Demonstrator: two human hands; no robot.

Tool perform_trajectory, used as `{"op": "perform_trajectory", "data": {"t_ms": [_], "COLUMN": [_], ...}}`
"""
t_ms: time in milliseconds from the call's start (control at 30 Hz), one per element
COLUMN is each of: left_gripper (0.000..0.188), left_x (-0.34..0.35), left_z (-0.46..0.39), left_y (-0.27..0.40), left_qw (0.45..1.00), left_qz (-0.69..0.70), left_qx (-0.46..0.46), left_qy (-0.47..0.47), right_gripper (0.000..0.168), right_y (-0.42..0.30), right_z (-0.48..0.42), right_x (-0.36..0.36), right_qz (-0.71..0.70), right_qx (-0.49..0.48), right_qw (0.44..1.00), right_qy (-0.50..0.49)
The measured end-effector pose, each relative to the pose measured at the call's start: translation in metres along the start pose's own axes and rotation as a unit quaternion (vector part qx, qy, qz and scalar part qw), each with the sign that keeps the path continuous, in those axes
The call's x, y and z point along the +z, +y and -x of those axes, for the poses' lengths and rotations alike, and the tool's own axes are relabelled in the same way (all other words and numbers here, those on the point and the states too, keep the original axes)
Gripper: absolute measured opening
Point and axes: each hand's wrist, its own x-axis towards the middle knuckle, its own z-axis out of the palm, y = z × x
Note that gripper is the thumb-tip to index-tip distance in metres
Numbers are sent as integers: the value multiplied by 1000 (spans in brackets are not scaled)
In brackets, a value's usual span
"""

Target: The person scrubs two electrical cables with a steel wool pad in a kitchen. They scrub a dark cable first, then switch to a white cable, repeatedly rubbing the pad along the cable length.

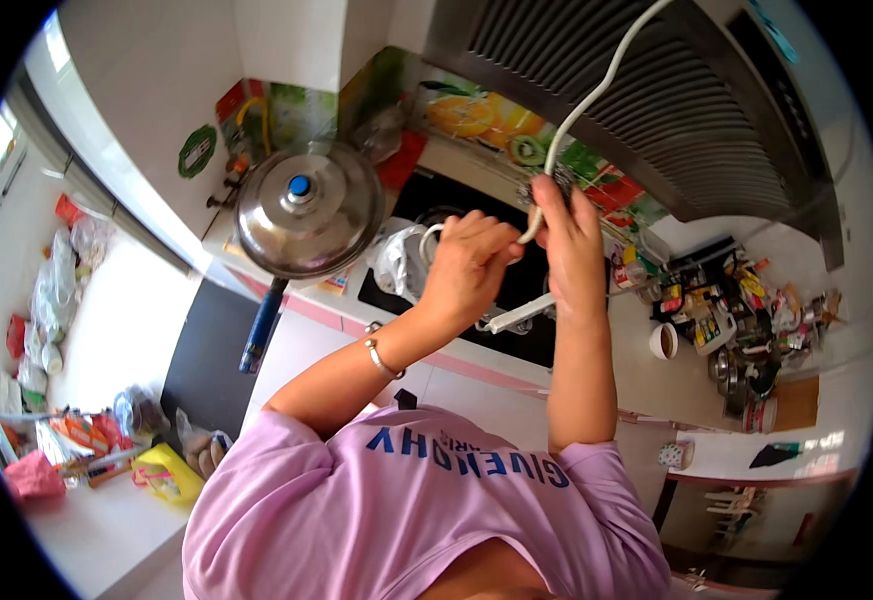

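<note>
A white cord (pixel 580 105) hangs from the top of the view, in front of the range hood (pixel 669 127). My right hand (pixel 575 251) grips it between thumb and fingers. What looks like a steel wire scourer (pixel 562 178) shows behind those fingertips. Lower on the cord, my left hand (pixel 470 262) is closed around it, and a loop sticks out past the knuckles. A flat white strip (pixel 523 313) extends below my right palm; whether it joins the cord is hidden. Both hands are above the black cooktop (pixel 414 196), with a clear plastic bag (pixel 397 262) on its left side.
Left of the cooktop is a lidded steel pan (pixel 309 232), its blue handle (pixel 260 330) jutting toward me. Bottles and jars (pixel 714 319) crowd the right counter (pixel 624 345), near a white cup (pixel 663 341). Bags and packets (pixel 80 442) lie at far left.
</note>
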Motion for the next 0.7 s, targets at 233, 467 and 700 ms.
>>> {"op": "perform_trajectory", "data": {"t_ms": [233,467,700], "left_gripper": [7,5,9], "left_x": [6,12,6], "left_z": [-1,13,18], "left_y": [16,47,40], "left_qw": [999,997,997], "left_qz": [-3,-53,-54], "left_qx": [2,-31,-24], "left_qy": [-36,-57,-56], "right_gripper": [30,26,28], "right_y": [-7,-6,1], "right_z": [25,12,39], "right_x": [-44,-55,-62], "right_qz": [-61,-130,-46], "right_qx": [40,20,53], "right_qw": [970,981,962], "right_qy": [-233,-141,-265]}}
